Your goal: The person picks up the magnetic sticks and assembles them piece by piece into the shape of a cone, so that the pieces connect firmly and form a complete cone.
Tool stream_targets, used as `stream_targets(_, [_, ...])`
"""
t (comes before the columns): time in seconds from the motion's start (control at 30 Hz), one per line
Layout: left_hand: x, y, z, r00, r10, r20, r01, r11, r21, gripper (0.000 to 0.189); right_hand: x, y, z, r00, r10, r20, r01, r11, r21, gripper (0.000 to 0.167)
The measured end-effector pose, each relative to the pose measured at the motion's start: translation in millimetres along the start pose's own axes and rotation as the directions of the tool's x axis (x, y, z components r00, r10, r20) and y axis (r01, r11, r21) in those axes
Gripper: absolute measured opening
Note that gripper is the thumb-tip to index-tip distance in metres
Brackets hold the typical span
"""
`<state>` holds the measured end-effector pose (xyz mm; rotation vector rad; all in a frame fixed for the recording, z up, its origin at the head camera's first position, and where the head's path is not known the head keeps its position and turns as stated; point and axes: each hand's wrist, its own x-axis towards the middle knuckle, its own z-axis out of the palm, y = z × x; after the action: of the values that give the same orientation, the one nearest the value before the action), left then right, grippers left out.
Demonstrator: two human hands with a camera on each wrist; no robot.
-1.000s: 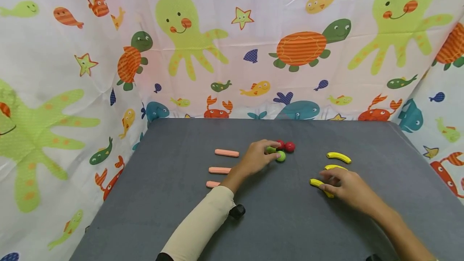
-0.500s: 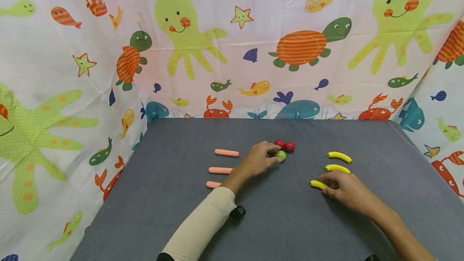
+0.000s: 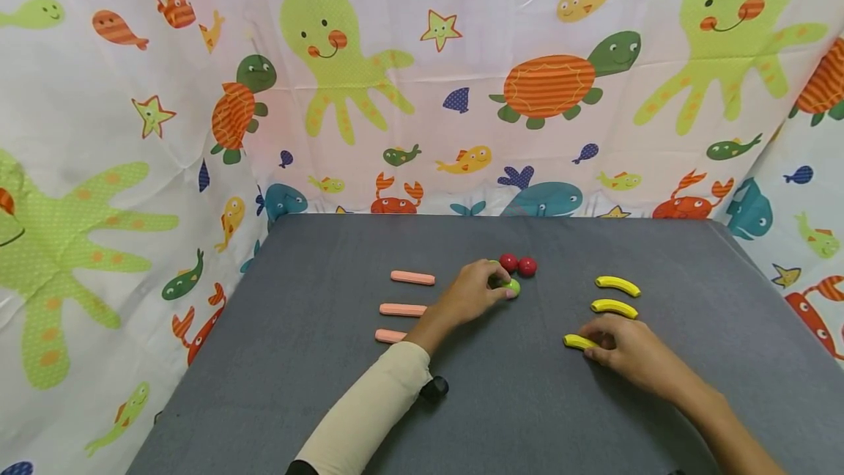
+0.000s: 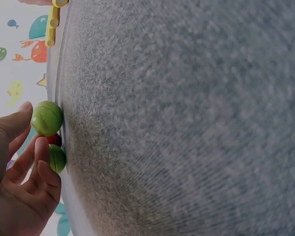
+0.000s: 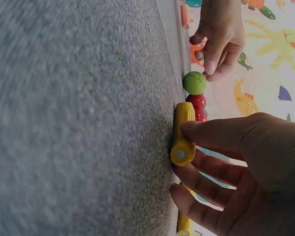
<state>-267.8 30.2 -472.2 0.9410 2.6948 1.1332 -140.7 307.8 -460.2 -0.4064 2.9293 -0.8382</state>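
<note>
My left hand [image 3: 471,292] reaches over the middle of the table and pinches a small green ball [image 4: 47,118] between thumb and fingertips. A second green ball [image 4: 57,158] lies just beyond, mostly hidden by that hand in the head view. Two shiny red balls [image 3: 517,265] sit right behind. On the right, my right hand [image 3: 629,347] grips the nearest yellow toy banana [image 5: 182,140], thumb on one side and fingers on the other; its right end is covered in the head view. Two more toy bananas [image 3: 614,307] lie beyond this hand.
Three pink faceted sticks [image 3: 412,278] lie in a column on the left, two partly behind my left forearm. A grey cloth covers the table [image 3: 316,358]. A sea-animal printed curtain [image 3: 409,79] stands along the back and sides.
My right fingers have closed on the nearest banana, and its visible end has shifted slightly toward me. My left thumb and fingers have come in around the green ball, which has moved a little nearer.
</note>
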Motion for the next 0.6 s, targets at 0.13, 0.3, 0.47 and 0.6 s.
stream_targets(0.13, [-0.2,1.5,2.0,1.0,-0.023,0.003,0.023,1.0,0.019,0.021,-0.7,-0.7,1.8,1.0,-0.009,-0.017,0.009,1.0,-0.004,0.018])
stream_targets(0.3, [-1.0,3.2,3.9,0.999,-0.004,0.038,0.001,0.996,0.085,0.032,-1.0,-1.3,4.2,0.999,-0.009,-0.032,0.008,1.0,-0.023,0.018])
stream_targets(0.47, [-1.8,2.2,7.6,0.998,-0.016,0.059,0.012,0.998,0.069,0.032,-2.0,-2.9,5.3,0.999,-0.004,-0.041,0.003,0.999,-0.033,0.017])
stream_targets(0.6, [-2.8,2.0,9.2,0.997,-0.053,0.064,0.051,0.998,0.03,0.032,-2.5,-4.6,5.6,0.999,-0.006,-0.054,0.004,0.999,-0.035,0.016])
